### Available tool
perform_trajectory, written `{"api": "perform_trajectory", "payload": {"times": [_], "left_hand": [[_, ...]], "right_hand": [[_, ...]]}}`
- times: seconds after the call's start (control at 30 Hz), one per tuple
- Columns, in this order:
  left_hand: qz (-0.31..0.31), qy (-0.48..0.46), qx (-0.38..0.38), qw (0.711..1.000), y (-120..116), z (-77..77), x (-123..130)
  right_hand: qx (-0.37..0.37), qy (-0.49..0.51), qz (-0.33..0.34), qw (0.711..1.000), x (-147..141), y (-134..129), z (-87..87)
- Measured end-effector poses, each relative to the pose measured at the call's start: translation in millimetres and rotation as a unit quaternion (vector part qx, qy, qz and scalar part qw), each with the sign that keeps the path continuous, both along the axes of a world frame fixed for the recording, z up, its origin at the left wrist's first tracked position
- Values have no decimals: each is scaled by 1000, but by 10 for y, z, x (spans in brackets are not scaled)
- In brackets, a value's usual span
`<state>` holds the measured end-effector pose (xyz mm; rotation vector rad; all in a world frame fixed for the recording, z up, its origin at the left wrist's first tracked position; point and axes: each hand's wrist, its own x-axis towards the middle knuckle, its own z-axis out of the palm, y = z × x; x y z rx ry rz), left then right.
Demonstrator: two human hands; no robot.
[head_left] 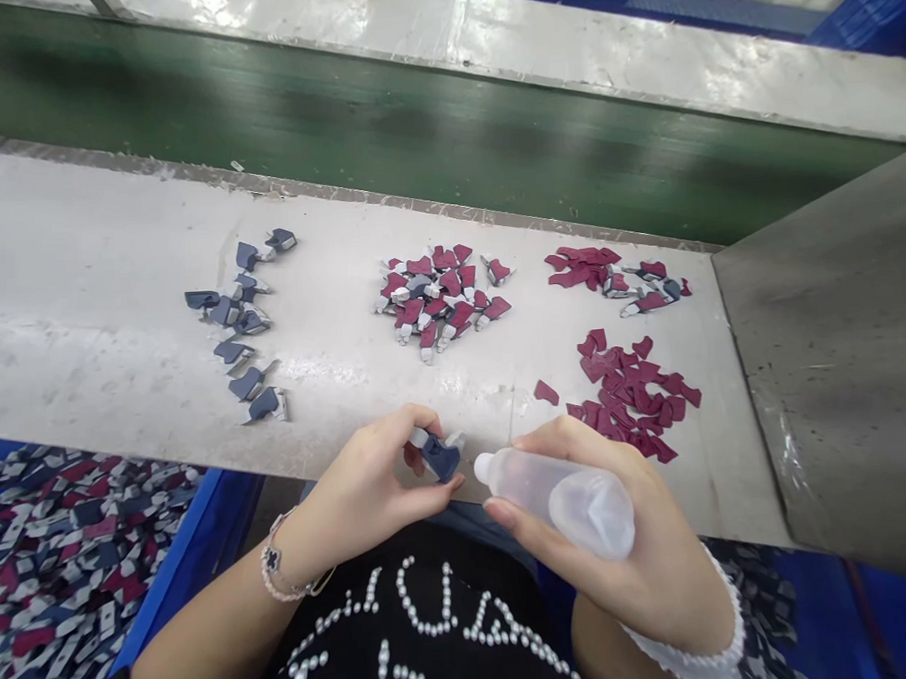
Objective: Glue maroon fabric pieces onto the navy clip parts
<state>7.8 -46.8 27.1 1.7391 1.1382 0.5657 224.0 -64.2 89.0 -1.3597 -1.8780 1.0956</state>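
Observation:
Near the front edge of the white table (335, 385), my left hand (388, 477) pinches a small dark blue and grey part (441, 458). My right hand (603, 513) is wrapped round a translucent squeeze bottle (561, 497). The bottle lies nearly level, its white tip pointing left, a short gap from the blue part. Beyond my hands sits a pile of maroon and grey parts (440, 295). Loose maroon pieces (627, 392) are heaped beyond my right hand. Several dark blue and grey parts (242, 309) form a rough column at the left.
A second maroon heap (581, 266) adjoins mixed parts (650, 286) at the back right. A green belt (384, 132) runs behind the table. A metal panel (836, 363) stands at the right. At the lower left, a blue bin (174, 572) holds many parts.

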Motion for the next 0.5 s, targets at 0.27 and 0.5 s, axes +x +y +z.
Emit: {"api": "perform_trajectory", "payload": {"times": [0.27,0.5], "left_hand": [[-4,-5,-12,1000,-21,2,22],[1,-29,-18,999,-8,1,25]], "right_hand": [[8,-22,24,999,12,-42,34],[13,4,-19,1000,-7,-11,13]]}}
